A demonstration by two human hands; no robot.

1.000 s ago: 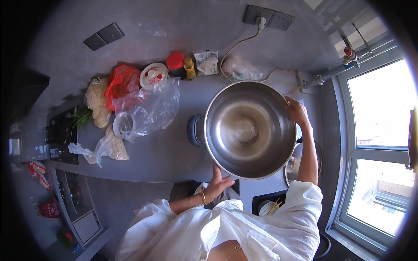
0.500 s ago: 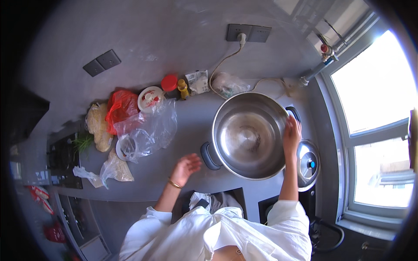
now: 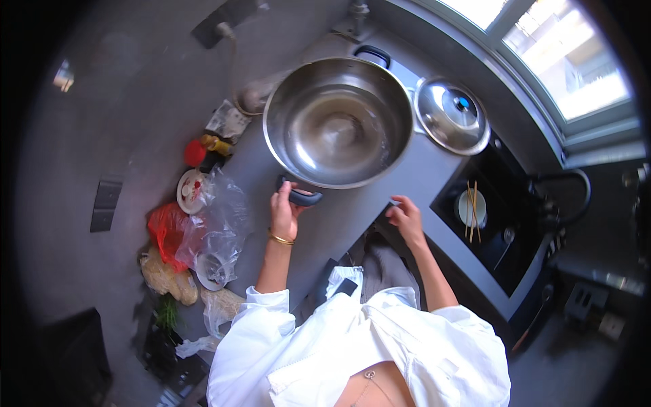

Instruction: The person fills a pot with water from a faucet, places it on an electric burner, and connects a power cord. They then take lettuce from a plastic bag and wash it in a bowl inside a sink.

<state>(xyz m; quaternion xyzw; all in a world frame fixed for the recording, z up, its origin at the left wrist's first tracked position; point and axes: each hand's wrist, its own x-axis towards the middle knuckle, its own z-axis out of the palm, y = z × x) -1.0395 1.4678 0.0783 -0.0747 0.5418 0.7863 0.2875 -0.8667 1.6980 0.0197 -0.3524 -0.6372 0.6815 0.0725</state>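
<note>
L hand (image 3: 283,211) has fingers bent on the near handle (image 3: 305,198) of the steel pot (image 3: 325,156), which seems to stand on the counter (image 3: 427,166), just beside the steel lid (image 3: 444,125). R hand (image 3: 407,218) is half-curled, apart fr. pot; if it holds sth. small, I can't tell. Pot's placing looks nearly done; only release of handle is left, prob.

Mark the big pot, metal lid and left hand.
Big pot (image 3: 279,130): head view, inner wall, left side.
Metal lid (image 3: 442,121): head view, domed top beside the knob.
Left hand (image 3: 283,216): head view, middle of hand.
</note>
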